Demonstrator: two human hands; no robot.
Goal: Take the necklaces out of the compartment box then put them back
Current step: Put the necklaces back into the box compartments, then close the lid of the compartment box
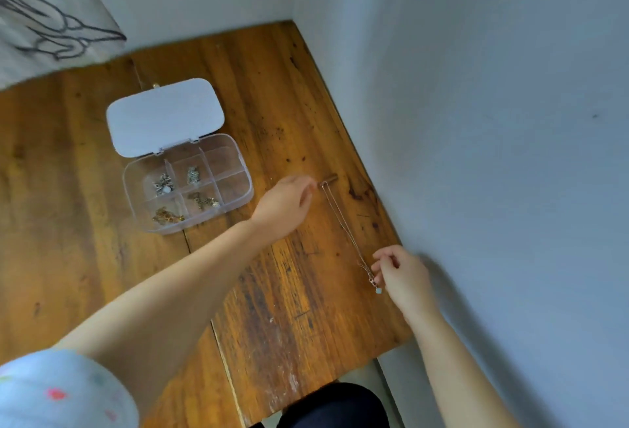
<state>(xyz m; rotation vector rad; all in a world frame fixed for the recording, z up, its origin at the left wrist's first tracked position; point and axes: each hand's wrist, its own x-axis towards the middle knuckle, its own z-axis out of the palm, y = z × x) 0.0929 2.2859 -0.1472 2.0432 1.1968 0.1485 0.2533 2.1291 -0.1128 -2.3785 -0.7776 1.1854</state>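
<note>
— What lies on the desk point(102, 257)?

— A clear plastic compartment box point(188, 183) sits toward the far left of the wooden surface, its white lid point(165, 116) swung open and lying flat behind it. Four of its six compartments hold small bunched necklaces point(183, 198); the two at the right look empty, though the picture is soft there.

— And the hands?

— One thin chain necklace point(343, 227) is stretched out in a long line to the right of the box, near the wall point(493, 155). The left hand point(284, 204) reaches across, its fingers point(308, 182) pinched on the far end of the chain. The right hand point(403, 274) is closer to the person, fingers point(383, 262) closed on the near end, where a small pale pendant point(378, 290) hangs by the clasp.

— Is the chain lying down?

— It appears to rest along the desk between both hands.
</note>
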